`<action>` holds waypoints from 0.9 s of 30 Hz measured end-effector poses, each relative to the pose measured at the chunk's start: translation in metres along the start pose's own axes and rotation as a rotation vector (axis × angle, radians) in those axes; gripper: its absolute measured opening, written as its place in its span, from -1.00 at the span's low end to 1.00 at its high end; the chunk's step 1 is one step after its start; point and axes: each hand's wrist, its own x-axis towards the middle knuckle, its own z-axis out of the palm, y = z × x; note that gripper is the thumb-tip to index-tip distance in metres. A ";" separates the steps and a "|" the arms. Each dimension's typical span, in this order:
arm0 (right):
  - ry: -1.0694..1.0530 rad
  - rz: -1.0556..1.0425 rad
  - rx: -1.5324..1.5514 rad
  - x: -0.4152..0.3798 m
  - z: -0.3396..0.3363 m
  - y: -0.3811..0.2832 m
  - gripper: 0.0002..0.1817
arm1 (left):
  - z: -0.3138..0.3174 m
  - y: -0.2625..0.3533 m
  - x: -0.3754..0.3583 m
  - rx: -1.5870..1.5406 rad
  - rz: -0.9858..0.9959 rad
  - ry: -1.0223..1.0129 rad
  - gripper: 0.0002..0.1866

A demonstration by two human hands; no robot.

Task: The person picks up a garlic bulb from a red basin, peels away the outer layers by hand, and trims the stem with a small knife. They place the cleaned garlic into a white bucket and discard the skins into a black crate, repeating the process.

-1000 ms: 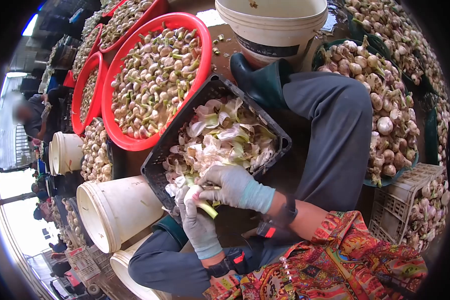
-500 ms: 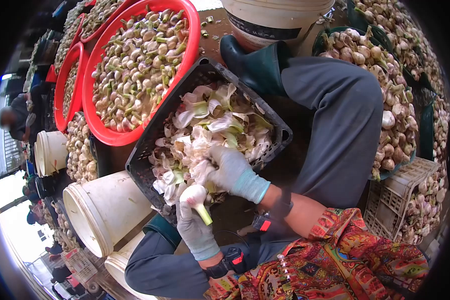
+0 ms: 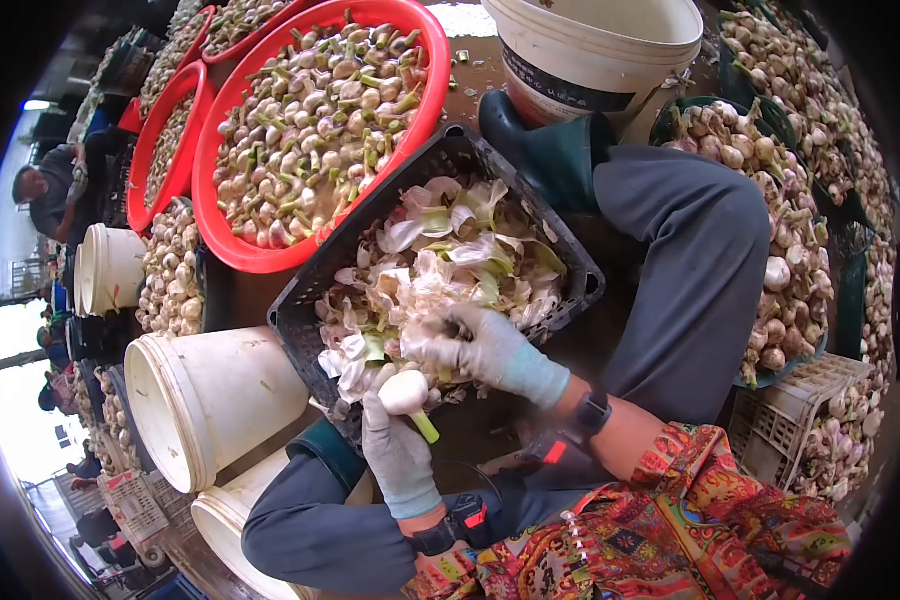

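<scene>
My left hand, in a grey work glove, is closed on a garlic bulb. The bulb looks white and smooth, and its short green stem points down to the right. Just right of it, my right hand, also gloved, hovers over the heap of garlic skins. Its fingers are half curled and apart, slightly blurred, with nothing plainly held in them. The skins lie in a black plastic crate in front of me, tilted in view between my legs.
Beyond the crate stands a red basin full of trimmed garlic. White buckets lie at left, and an upright white bucket stands ahead. Heaped garlic and a pale crate are at right. Another person sits far left.
My right hand has moved away from the skins, its fingers loosening from a closed grip. The bulb in my left hand has turned slightly and looks whiter. The whole view has shifted a little.
</scene>
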 end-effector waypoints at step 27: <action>-0.032 -0.024 -0.219 0.024 0.030 0.039 -0.84 | -0.088 0.067 -0.004 -0.962 0.156 0.155 -0.56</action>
